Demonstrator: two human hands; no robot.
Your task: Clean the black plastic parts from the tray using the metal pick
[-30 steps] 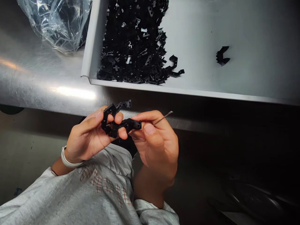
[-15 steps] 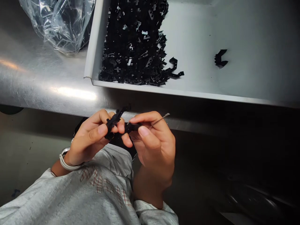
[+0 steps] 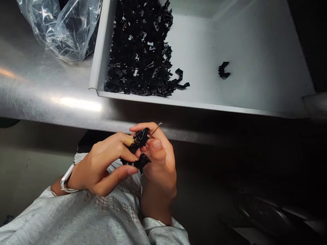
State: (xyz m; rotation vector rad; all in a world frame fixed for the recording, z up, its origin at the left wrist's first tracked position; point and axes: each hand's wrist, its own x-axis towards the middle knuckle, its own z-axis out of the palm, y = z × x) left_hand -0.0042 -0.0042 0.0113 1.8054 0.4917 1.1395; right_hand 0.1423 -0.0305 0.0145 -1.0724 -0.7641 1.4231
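In front of my body my two hands meet over small black plastic parts. Between the thumb and fingers of my left hand (image 3: 109,163) is a black plastic part (image 3: 143,161). A second black plastic part (image 3: 141,136) sits just above it, between my left fingertips and the fingers of my right hand (image 3: 160,160). A thin metal pick (image 3: 155,129) sticks up out of my right hand, past the index finger. Its lower end is hidden by the fingers. Which hand bears the upper part's weight, I cannot tell.
A white tray (image 3: 178,101) stands on the steel table (image 3: 46,85). Its left side holds a heap of black plastic parts (image 3: 140,51); one lone black piece (image 3: 224,70) lies farther right. A clear plastic bag (image 3: 68,34) is left of the tray.
My left hand has turned over and moved right, bringing its black part against my right hand. The part now points differently. The view has shifted slightly, and the tray contents look unchanged.
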